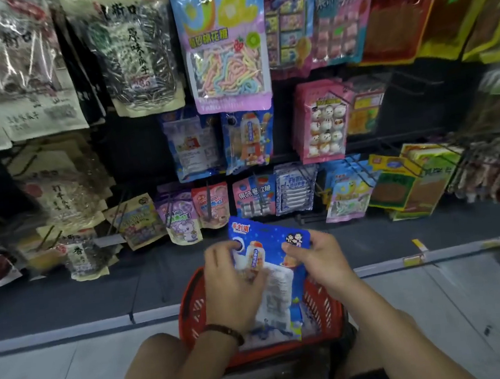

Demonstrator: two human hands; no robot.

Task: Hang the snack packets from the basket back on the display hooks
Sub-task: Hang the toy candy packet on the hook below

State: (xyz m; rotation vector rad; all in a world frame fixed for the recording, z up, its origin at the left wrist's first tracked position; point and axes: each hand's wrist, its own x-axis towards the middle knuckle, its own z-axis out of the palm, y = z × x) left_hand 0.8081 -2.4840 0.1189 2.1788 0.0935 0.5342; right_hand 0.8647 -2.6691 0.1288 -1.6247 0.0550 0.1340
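I hold a blue snack packet (274, 267) with a clear window above the red basket (322, 305), which sits on the floor between my knees. My left hand (231, 284) grips the packet's left side, the thumb near its round hang hole. Its upper right corner is pinched by my right hand (314, 259). More packets lie in the basket under the held one, mostly hidden. On the display, matching blue packets (248, 140) hang in the middle row, straight above my hands.
The dark display wall is full of hanging snack bags: seed packs (132, 53) at left, a pastel candy bag (224, 44) at top centre, pink packs (321, 120) at right. Bare hooks (410, 80) jut out right of the pink packs. A shelf base edge (435, 258) runs along the floor.
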